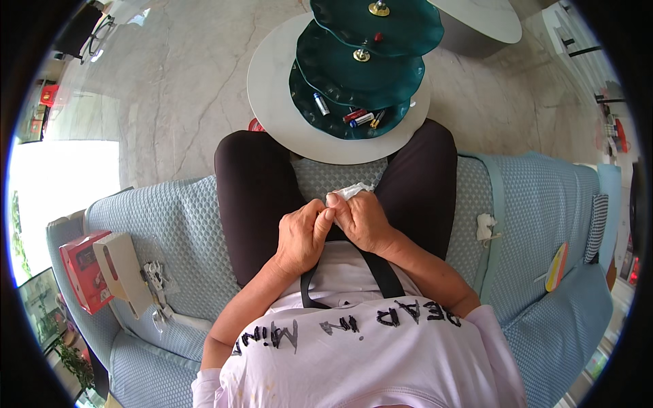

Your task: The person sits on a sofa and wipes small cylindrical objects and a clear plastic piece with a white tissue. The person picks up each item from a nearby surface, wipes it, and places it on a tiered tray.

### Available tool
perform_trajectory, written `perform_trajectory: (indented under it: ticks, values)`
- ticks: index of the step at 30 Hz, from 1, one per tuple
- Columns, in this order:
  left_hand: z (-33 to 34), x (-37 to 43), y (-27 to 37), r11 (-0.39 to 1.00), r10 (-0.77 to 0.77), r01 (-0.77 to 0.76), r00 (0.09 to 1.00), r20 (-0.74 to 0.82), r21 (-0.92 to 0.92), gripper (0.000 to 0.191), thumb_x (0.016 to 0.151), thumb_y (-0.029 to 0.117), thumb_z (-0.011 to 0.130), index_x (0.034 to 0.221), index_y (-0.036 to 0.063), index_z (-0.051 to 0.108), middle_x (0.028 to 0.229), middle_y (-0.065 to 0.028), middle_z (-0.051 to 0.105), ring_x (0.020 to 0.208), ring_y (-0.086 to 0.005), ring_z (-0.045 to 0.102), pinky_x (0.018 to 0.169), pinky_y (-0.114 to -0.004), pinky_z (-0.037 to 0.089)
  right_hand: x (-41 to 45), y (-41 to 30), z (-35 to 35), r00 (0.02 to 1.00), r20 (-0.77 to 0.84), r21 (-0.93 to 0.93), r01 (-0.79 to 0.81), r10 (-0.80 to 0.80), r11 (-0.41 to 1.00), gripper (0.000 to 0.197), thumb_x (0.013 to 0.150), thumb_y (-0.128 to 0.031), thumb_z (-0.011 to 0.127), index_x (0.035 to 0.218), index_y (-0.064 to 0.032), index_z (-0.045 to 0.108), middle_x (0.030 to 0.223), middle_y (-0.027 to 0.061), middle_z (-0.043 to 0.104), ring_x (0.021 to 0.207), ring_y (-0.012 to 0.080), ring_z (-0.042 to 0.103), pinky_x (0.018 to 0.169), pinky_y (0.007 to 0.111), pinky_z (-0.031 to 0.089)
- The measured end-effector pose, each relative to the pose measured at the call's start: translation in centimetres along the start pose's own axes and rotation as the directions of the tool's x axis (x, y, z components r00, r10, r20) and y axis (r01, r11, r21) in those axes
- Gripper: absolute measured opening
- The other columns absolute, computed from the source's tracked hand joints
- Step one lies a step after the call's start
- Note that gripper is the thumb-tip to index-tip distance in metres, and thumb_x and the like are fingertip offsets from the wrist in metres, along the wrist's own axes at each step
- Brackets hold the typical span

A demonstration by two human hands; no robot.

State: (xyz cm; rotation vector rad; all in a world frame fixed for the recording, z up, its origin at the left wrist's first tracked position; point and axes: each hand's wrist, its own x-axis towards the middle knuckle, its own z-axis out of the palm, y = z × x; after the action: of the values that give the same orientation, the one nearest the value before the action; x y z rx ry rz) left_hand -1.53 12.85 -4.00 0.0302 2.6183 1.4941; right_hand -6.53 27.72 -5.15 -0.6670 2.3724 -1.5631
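My left hand [303, 235] is closed in my lap, around a small object [321, 212] of which only a gold-coloured bit shows. Pressed up against it, my right hand [365, 219] grips a crumpled white tissue [354, 190] that sticks out past the knuckles. Both thumbs meet between the two hands. Beyond my knees stands a dark green tiered tray [334, 128]. On its lowest plate lie a blue-and-white battery [321, 104], a red battery [354, 115], another blue-and-white battery [361, 120] and a black-and-gold battery [377, 119].
The tray stands on a round white table [270, 76] between my knees. A small red item [378, 37] sits on its top plate. On the sofa [189, 219] are a red box [84, 270], a white carton [122, 270], bagged white parts [155, 273], another tissue [485, 227] and a hand fan [556, 268].
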Motion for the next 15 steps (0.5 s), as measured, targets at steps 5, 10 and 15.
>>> perform_trajectory:
  ticks: [5,10,15]
  values:
    - [-0.34,0.5,-0.53,0.952,0.286,-0.286,0.958,0.011,0.109,0.023,0.089,0.023,0.059,0.086,0.0016,0.051,0.071,-0.0131,0.051,0.065,-0.0321,0.055,0.056,-0.037,0.045,-0.25,0.06,-0.57,0.979,0.122,0.225,-0.184,0.16,0.957,0.048,0.099,-0.029,0.042,0.062,0.0003,0.053,0.052,0.0151,0.051,0.049,0.0314,0.054,0.048,0.04,0.04]
    - [-0.31,0.53,-0.54,0.986,0.166,-0.166,0.986,0.0,-0.002,0.033,0.089,0.032,0.061,0.09,0.0001,0.052,0.069,-0.0116,0.052,0.059,-0.0283,0.053,0.054,-0.033,0.043,-0.44,0.42,-0.35,0.982,0.033,0.227,-0.187,0.185,0.956,0.048,0.099,-0.029,0.042,0.062,0.0006,0.053,0.053,0.0163,0.052,0.05,0.0313,0.054,0.048,0.04,0.04]
    - [-0.12,0.27,-0.76,0.998,0.054,-0.055,0.997,0.046,0.012,0.038,0.092,0.038,0.055,0.083,0.0012,0.052,0.063,-0.0112,0.051,0.056,-0.0293,0.054,0.052,-0.033,0.043,-0.26,0.31,0.19,0.999,-0.017,0.067,-0.04,0.041,0.997,0.046,0.099,-0.028,0.043,0.063,-0.0002,0.053,0.054,0.0171,0.053,0.051,0.033,0.055,0.048,0.04,0.04]
